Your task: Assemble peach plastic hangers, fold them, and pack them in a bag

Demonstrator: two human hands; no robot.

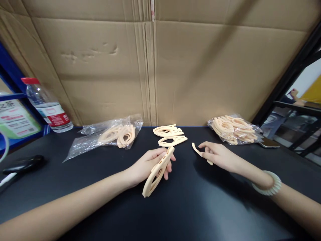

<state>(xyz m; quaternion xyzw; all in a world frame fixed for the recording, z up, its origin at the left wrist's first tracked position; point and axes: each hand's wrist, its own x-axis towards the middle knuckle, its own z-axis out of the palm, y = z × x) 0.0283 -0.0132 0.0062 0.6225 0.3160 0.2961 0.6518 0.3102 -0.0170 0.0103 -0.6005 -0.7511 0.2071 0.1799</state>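
Note:
My left hand (150, 164) is closed around a beige plastic folding hanger (159, 170), tilted on edge, with slots along its narrow side. To the right, my right hand (217, 154) pinches a slim, curved beige hanger piece (196, 149) just over the table; my fingers cover its middle. Beyond my hands, a folded beige hanger (173, 140) lies flat. Right behind it rests a small stack of similar hangers (167, 130). An opened clear bag (87, 145) at the left holds a few beige hangers (126, 136). A fuller clear bag of hangers (232, 129) lies at the right.
A cardboard wall (105, 67) closes off the back of the black table (120, 214). At the left stand a water bottle (50, 107) with a red cap and a dark computer mouse (23, 164). A phone (269, 143) lies beside the right bag. Metal shelving (298, 107) is at the right.

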